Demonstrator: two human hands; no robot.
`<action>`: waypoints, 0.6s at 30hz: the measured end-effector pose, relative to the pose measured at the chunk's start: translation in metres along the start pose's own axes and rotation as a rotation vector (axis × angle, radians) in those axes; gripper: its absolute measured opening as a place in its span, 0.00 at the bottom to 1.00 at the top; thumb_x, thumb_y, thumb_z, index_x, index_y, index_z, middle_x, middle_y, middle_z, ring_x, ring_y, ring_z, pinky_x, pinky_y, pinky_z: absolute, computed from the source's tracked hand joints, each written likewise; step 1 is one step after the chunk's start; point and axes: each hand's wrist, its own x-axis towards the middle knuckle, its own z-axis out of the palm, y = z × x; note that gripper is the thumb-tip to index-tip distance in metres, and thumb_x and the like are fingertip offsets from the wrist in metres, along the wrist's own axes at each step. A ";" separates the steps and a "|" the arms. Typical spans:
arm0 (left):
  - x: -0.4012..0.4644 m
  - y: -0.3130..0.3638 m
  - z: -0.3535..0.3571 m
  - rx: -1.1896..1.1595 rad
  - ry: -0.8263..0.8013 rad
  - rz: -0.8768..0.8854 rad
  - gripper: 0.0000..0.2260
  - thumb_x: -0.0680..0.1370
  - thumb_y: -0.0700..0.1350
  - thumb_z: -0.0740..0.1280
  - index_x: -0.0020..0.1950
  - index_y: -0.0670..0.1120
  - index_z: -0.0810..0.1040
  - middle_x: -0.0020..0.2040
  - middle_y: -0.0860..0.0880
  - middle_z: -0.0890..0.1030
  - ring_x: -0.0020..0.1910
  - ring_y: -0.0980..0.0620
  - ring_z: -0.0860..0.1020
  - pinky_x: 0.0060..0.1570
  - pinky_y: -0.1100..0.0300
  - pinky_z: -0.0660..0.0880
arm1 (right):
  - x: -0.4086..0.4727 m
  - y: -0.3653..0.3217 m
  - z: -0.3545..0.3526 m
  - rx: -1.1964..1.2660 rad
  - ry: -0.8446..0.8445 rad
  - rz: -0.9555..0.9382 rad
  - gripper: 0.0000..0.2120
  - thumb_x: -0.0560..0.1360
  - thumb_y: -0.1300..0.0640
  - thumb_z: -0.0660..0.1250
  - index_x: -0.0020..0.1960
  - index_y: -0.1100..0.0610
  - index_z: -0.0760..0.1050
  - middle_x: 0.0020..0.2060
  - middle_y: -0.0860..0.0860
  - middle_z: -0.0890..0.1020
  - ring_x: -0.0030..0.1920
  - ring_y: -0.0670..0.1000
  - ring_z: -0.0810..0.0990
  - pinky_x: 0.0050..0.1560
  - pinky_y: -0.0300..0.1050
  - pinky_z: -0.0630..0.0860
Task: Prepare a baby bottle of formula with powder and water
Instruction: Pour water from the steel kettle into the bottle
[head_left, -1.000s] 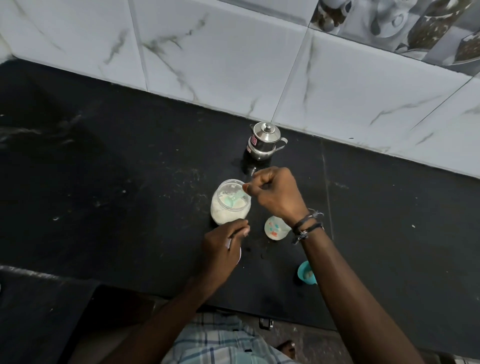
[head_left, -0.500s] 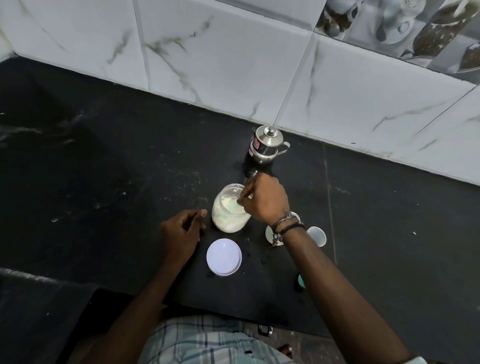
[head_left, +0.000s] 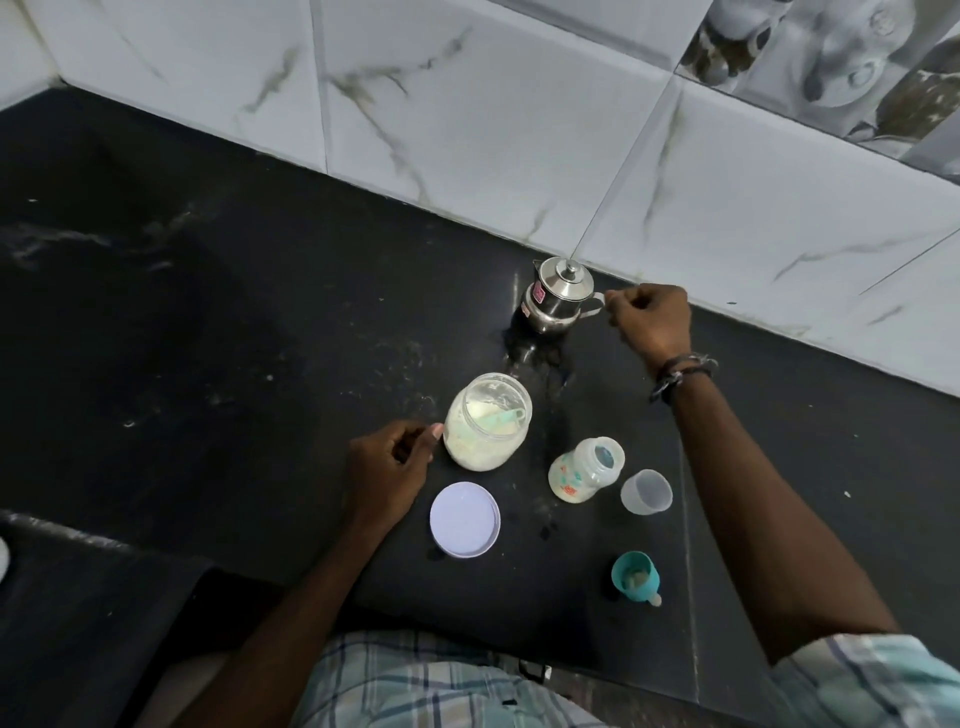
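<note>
Since half a second ago, the right hand (head_left: 652, 322) left the jar (head_left: 488, 422) for the kettle (head_left: 560, 302) handle, fingers curled; whether it grips is unclear. Left to right: left hand (head_left: 387, 467), loosely curled and empty, beside the jar with scoop (head_left: 501, 417) inside; lid (head_left: 465, 519); open bottle (head_left: 586, 468); cup (head_left: 646, 491).

Shiny steel pot (head_left: 560, 301), glossy marbled tiles (head_left: 498, 124), matt black counter (head_left: 208, 312), translucent plastic jar (head_left: 488, 421)

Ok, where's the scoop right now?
In the head view, the green scoop lies inside the open powder jar, mid-counter, just right of the left hand.
</note>
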 end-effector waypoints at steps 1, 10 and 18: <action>0.000 0.001 0.000 -0.001 0.001 -0.005 0.09 0.75 0.57 0.72 0.41 0.53 0.83 0.33 0.60 0.82 0.29 0.59 0.80 0.31 0.58 0.77 | 0.010 0.005 0.000 0.019 -0.001 0.039 0.09 0.72 0.54 0.69 0.34 0.53 0.80 0.37 0.51 0.85 0.37 0.49 0.79 0.43 0.50 0.79; 0.001 0.000 0.001 0.044 0.027 0.007 0.13 0.74 0.62 0.69 0.41 0.53 0.82 0.32 0.59 0.81 0.28 0.58 0.78 0.29 0.59 0.75 | 0.047 0.026 0.020 0.087 -0.217 0.187 0.10 0.78 0.53 0.68 0.48 0.61 0.78 0.37 0.55 0.75 0.34 0.50 0.75 0.34 0.46 0.79; 0.002 -0.001 0.002 0.096 0.037 0.040 0.10 0.75 0.61 0.68 0.49 0.57 0.79 0.37 0.63 0.82 0.31 0.60 0.79 0.30 0.62 0.75 | 0.050 0.025 0.036 0.090 -0.230 0.205 0.12 0.80 0.56 0.65 0.38 0.57 0.71 0.39 0.59 0.76 0.34 0.51 0.78 0.34 0.49 0.83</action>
